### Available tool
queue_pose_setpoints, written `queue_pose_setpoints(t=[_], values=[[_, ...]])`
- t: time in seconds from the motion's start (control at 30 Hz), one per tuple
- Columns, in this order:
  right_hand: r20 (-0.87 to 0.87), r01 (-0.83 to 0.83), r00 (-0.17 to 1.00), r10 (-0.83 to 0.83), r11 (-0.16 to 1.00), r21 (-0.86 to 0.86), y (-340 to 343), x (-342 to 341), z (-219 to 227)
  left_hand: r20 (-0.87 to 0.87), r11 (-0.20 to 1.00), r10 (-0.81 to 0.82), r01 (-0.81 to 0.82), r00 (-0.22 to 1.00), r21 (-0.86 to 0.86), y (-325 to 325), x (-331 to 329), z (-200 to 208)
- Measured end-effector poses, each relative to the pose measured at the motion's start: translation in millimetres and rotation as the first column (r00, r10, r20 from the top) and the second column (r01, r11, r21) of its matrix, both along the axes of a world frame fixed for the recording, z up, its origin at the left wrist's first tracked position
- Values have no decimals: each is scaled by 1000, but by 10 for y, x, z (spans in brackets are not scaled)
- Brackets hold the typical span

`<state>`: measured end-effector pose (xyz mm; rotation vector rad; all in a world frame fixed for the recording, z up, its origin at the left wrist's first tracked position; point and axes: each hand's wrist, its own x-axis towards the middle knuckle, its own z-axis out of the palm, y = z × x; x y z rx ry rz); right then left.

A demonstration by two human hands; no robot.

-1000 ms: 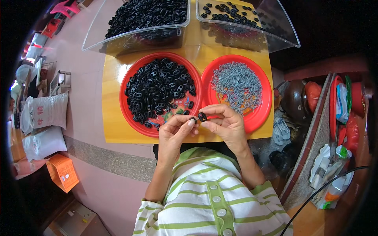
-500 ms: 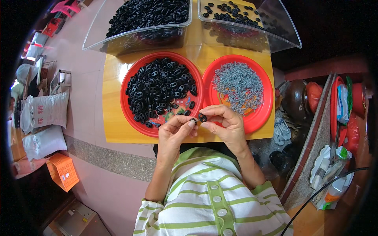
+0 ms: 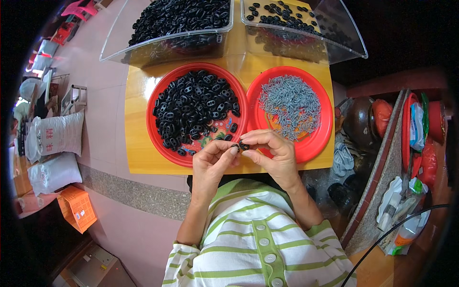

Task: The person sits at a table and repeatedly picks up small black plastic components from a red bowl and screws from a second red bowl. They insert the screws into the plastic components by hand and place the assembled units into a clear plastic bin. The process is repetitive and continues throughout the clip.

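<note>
In front of my body, my left hand (image 3: 213, 157) pinches a small black plastic piece (image 3: 234, 147) between thumb and fingertips. My right hand (image 3: 273, 152) grips another black oval piece (image 3: 244, 146), which has holes through it. The two pieces meet or nearly meet; fingertips hide part of both. Just beyond my left hand lies a red plate (image 3: 152, 136) heaped with black two-holed oval pieces (image 3: 193, 107). A second red plate (image 3: 326, 125), beyond my right hand, bears a pile of small grey metal screws (image 3: 290, 103).
Two clear plastic bins stand at the table's far side: the left bin (image 3: 165, 43) is full of black pieces, the right bin (image 3: 287, 32) has fewer. The yellow table (image 3: 138, 160) ends near my waist. White sacks (image 3: 60, 134) stand left; a brown jar (image 3: 358, 119) stands right.
My right hand has shifted slightly left and down, bringing its black piece closer to the one in my left hand. The plates and bins look the same.
</note>
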<state>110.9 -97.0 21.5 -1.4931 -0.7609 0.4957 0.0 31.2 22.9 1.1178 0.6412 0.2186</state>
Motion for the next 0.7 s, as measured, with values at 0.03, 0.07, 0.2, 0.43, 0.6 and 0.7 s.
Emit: queue_pose_setpoints(t=[0.03, 0.07, 0.2, 0.43, 0.6, 0.7], values=[[-13, 3, 1000, -3, 1000, 1, 4, -8, -3, -4, 1000, 0, 0, 1000, 7, 2, 3, 0], [-27, 7, 1000, -7, 1000, 1, 6, -11, -7, -3, 1000, -1, 1, 1000, -17, 4, 5, -1], [-11, 19, 1000, -19, 1000, 13, 8, -1, -25, 21, 992, -7, 9, 1000, -125, 23, 5, -18], [36, 26, 999, -25, 999, -21, 3, 6, -16, 21, 983, -13, 16, 1000, -184, 29, 7, -54], [86, 44, 995, -42, 999, -27, 16, 9, -27, 17, 982, -6, 9, 1000, -188, 17, 9, -88], [58, 38, 998, -37, 999, -31, 14, 7, -28, 12, 979, -7, 9, 1000, -203, 13, 12, -90]])
